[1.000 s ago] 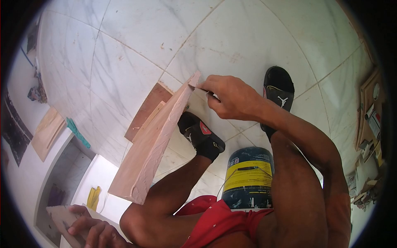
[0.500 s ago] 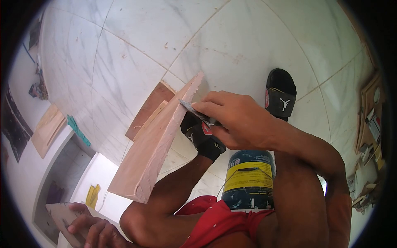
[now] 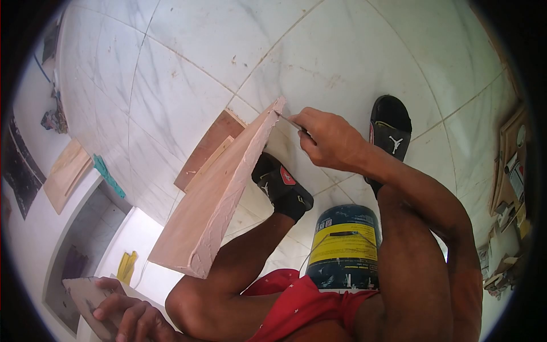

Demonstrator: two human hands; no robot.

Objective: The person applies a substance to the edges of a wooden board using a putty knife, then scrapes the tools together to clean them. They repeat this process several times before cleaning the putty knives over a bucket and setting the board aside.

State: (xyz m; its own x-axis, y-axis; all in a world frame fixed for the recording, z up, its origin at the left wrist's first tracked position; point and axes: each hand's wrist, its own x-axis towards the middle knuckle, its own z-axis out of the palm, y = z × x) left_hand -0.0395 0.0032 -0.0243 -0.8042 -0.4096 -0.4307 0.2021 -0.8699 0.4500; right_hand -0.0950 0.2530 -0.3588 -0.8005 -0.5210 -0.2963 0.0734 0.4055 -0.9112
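Observation:
A long wooden board slants up in front of me, its near end close to my knee. Pinkish putty coats its narrow edge in uneven ridges. My right hand is closed around a putty knife, whose thin blade meets the coated edge close to the board's far tip. Most of the knife's handle is hidden by the fingers. At lower left, my left hand grips a small flat panel with smears on it.
A dark bucket with a yellow label stands between my legs. Brown wood pieces lie on the tiled floor behind the board. To the left are thin wooden sheets, a teal cloth and a yellow item. Assorted clutter lines the right side.
My right hand has moved up and away along the board's edge with the putty knife, from partway along to near the far tip. The left hand has barely moved.

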